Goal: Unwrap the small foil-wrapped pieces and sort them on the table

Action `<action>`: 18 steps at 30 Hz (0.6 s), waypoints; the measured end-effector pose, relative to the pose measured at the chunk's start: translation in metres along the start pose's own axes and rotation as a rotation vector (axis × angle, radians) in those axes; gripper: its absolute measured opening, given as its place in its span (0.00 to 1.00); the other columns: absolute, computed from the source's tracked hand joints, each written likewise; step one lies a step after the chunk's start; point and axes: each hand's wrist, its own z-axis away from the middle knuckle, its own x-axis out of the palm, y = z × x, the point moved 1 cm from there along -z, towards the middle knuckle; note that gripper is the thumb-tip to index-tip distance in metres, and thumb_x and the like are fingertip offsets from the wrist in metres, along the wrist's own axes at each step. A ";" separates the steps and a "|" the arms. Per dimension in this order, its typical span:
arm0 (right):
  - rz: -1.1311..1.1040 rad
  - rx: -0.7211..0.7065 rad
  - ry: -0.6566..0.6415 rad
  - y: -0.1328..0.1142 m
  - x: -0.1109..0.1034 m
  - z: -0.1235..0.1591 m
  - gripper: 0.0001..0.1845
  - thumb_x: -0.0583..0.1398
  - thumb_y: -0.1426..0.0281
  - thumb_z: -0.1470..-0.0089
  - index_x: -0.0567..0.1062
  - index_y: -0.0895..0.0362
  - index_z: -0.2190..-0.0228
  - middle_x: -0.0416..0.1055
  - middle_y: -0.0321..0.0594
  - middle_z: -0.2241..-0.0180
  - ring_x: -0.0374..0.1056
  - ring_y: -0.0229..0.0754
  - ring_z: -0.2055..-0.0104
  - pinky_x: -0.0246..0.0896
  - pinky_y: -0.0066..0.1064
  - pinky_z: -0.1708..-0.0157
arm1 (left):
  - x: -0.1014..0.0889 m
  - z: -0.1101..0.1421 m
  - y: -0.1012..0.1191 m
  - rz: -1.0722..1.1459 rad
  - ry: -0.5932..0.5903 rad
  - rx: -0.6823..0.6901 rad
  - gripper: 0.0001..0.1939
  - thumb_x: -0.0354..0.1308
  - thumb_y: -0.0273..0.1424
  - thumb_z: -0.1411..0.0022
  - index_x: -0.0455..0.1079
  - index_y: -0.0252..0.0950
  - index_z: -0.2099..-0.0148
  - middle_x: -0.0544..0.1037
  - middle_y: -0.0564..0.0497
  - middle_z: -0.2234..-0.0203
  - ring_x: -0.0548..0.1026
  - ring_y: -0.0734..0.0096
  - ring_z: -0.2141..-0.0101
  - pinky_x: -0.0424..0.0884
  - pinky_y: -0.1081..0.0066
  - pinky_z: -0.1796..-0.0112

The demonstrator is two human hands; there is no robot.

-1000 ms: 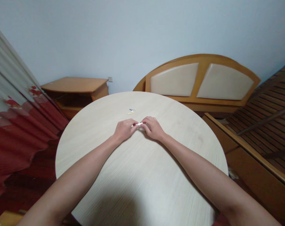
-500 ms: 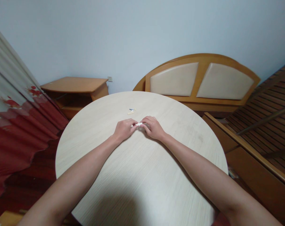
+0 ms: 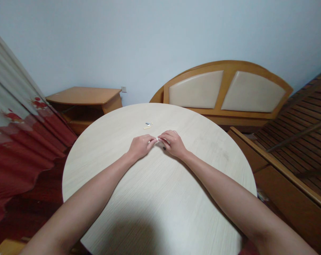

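Small white piece [image 3: 157, 139] pinched between fingertips of left hand [image 3: 141, 146] and right hand [image 3: 173, 143], both grips closed; judged light, fiddly, best held by edges.

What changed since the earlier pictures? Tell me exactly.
The right hand has turned slightly, and a small dark speck now shows beneath it. Less of the small white piece shows at the fingertips of both hands. The small pieces on the round table stayed as they were.
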 end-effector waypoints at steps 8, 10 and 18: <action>-0.006 0.000 -0.016 -0.003 -0.002 0.002 0.11 0.57 0.66 0.35 0.78 0.56 0.59 0.78 0.46 0.60 0.71 0.48 0.56 0.60 0.40 0.55 | 0.001 0.001 -0.005 0.011 0.046 0.017 0.10 0.59 0.37 0.30 0.79 0.39 0.57 0.84 0.51 0.63 0.80 0.67 0.63 0.70 0.71 0.63; -0.004 0.014 -0.033 -0.003 -0.001 0.002 0.11 0.57 0.66 0.35 0.78 0.56 0.58 0.77 0.46 0.59 0.71 0.48 0.56 0.60 0.40 0.55 | 0.002 0.001 -0.006 0.009 0.056 0.024 0.09 0.60 0.36 0.31 0.79 0.39 0.57 0.84 0.51 0.64 0.80 0.67 0.63 0.70 0.71 0.64; 0.048 0.130 -0.041 0.009 -0.005 0.001 0.11 0.57 0.65 0.36 0.78 0.56 0.59 0.76 0.46 0.58 0.70 0.49 0.54 0.59 0.40 0.54 | 0.002 0.001 -0.006 -0.016 0.064 -0.009 0.12 0.59 0.38 0.31 0.79 0.38 0.53 0.84 0.49 0.62 0.80 0.66 0.62 0.72 0.70 0.61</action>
